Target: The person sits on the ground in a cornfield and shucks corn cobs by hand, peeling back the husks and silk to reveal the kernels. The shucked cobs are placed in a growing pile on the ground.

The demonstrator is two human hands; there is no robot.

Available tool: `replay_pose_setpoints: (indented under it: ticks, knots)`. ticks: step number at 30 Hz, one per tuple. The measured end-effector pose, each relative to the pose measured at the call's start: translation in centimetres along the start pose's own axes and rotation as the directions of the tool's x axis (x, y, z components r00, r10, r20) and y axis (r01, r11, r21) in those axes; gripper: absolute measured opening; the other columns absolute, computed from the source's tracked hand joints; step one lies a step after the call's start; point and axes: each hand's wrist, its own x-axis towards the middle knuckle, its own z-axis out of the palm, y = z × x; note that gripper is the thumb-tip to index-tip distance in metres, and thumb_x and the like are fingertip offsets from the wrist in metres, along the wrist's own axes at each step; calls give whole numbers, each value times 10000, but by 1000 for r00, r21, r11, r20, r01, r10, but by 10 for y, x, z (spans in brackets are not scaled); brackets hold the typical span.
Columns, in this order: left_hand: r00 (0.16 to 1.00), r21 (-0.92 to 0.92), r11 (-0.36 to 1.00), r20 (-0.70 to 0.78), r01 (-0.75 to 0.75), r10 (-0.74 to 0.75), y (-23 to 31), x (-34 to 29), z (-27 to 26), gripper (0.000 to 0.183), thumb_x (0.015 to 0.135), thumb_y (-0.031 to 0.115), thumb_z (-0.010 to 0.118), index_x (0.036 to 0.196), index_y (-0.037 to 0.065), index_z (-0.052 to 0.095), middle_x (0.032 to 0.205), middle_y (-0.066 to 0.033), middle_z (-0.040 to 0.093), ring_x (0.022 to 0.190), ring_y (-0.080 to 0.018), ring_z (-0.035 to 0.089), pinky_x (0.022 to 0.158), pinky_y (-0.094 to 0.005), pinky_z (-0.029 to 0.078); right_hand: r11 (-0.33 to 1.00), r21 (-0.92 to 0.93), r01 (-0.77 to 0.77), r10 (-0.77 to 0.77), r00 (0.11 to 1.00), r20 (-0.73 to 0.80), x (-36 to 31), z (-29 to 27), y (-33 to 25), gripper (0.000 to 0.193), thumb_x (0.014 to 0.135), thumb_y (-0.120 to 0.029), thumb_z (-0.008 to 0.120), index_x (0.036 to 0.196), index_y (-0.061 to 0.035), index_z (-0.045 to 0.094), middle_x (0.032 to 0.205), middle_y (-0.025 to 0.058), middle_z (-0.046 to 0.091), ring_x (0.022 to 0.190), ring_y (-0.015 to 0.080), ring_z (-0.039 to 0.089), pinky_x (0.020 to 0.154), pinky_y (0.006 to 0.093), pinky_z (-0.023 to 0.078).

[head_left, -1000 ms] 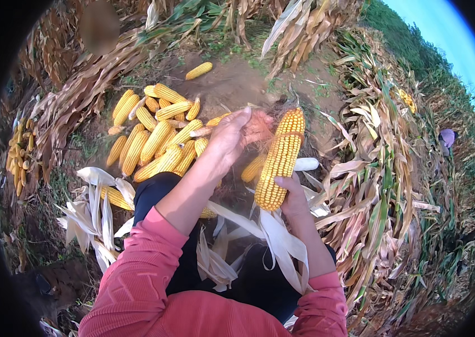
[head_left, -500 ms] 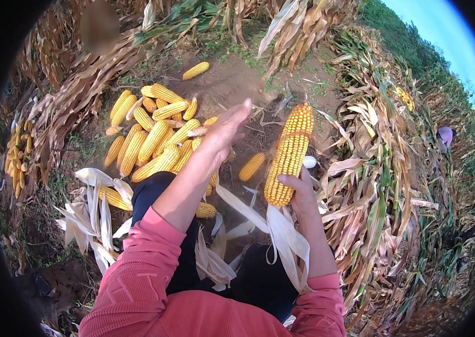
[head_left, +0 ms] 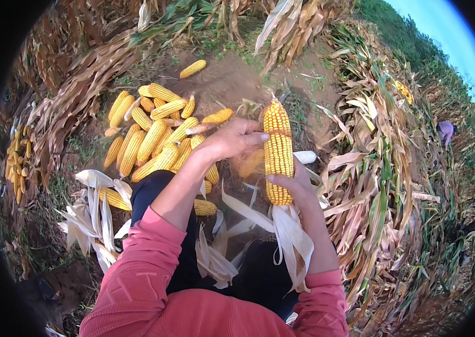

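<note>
Upright in front of me stands a yellow ear of corn (head_left: 278,154) with a reddish-brown band across its upper half. My right hand (head_left: 300,190) is closed round its lower part, the thumb across the kernels. Peeled pale husk (head_left: 293,238) hangs from the base, down over my right forearm. At the ear's upper left side, my left hand (head_left: 236,139) has its thumb against the edge and fingers bent, partly hidden. Left of that hand lies a heap of bare corn ears (head_left: 156,137). A blurred yellow ear (head_left: 250,164) shows just beneath the left hand.
Loose dry husks (head_left: 96,210) lie by my left knee, others between my legs. Cut cornstalks (head_left: 380,168) cover the ground on the right. A single ear (head_left: 193,69) rests on the soil beyond the heap. Another pile of ears (head_left: 18,160) is at far left.
My left hand, raised with fingers stretched out before, has come down and right to the ear. The ear, in my right hand, has moved slightly left and turned more upright.
</note>
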Motion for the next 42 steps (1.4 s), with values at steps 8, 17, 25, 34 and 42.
replay_pose_setpoints:
  ticks: [8, 17, 25, 34, 42]
  knots:
    - [757, -660, 597, -640, -455, -130, -11, -5, -68, 128, 939, 200, 540, 892, 86, 573, 565, 68, 415, 443, -45, 348, 386, -212, 291, 944, -329, -24, -67, 963, -261, 6, -23, 4, 555, 630, -148, 778, 1099, 21, 535, 955, 93, 637, 857, 160, 606, 768, 308, 483]
    - [602, 711, 433, -701, 554, 382, -28, -10, -93, 531, 792, 255, 699, 1202, -46, 548, 1264, -212, 535, 1164, -314, 512, 1001, -347, 385, 806, -591, -29, -345, 789, -509, 4, -60, 2, 597, 601, -196, 794, 1088, 25, 529, 898, 165, 657, 797, 251, 642, 734, 350, 496]
    - [519, 741, 253, -632, 622, 576, 18, -26, -62, 241, 823, 347, 652, 798, 123, 736, 1304, -54, 539, 1240, -277, 451, 1025, -611, 247, 43, -995, 89, -707, 706, 33, -2, -50, -4, 544, 613, -53, 679, 1136, -94, 538, 1024, 75, 567, 996, 276, 513, 863, 423, 380]
    - [848, 813, 339, -525, 473, 77, 8, -18, -56, 415, 795, 449, 646, 830, 42, 715, 719, -158, 661, 796, -329, 649, 1034, -578, 248, -91, -945, 315, -662, 689, 294, 8, -28, 3, 419, 674, 0, 573, 1082, -94, 578, 1077, 71, 567, 1093, 275, 481, 1029, 475, 318]
    - [986, 420, 906, 167, -52, -21, -19, 1, 36, 725, 568, 325, 831, 1118, -49, 542, 988, -152, 642, 937, -251, 607, 886, -347, 447, -76, -932, 353, -721, 627, 296, 1, -16, -10, 424, 672, 1, 578, 1086, -93, 585, 1096, 82, 552, 1120, 295, 463, 1047, 481, 303]
